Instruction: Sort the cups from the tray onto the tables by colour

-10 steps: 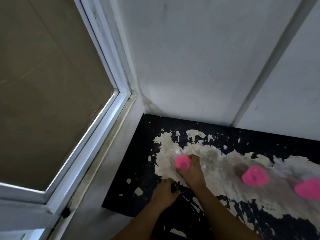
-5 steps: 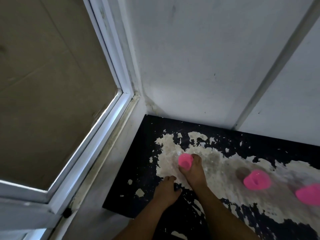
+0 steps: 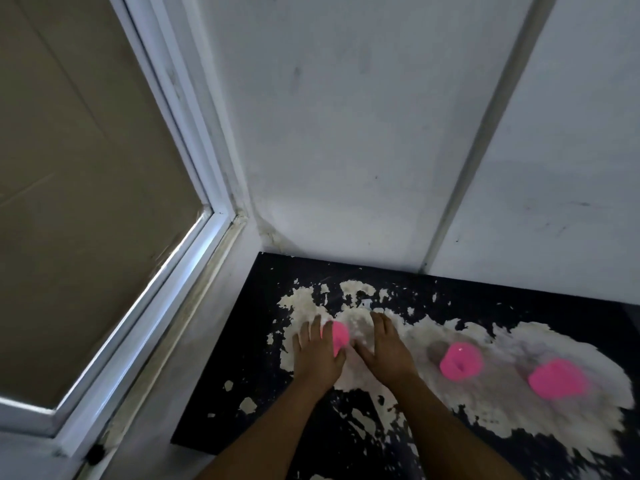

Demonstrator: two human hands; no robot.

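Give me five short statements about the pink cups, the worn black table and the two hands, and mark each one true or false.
1. Three bright pink plastic cups stand on the worn black tabletop. True: the left cup, the middle cup and the right cup.
2. The left hand touches the left cup. True.
3. The right hand grips the middle cup. False: it lies flat on the table, apart from that cup.
4. A green cup stands among the pink ones. False: every cup in view is pink.
5. The table sits in a corner, against the grey wall. True.
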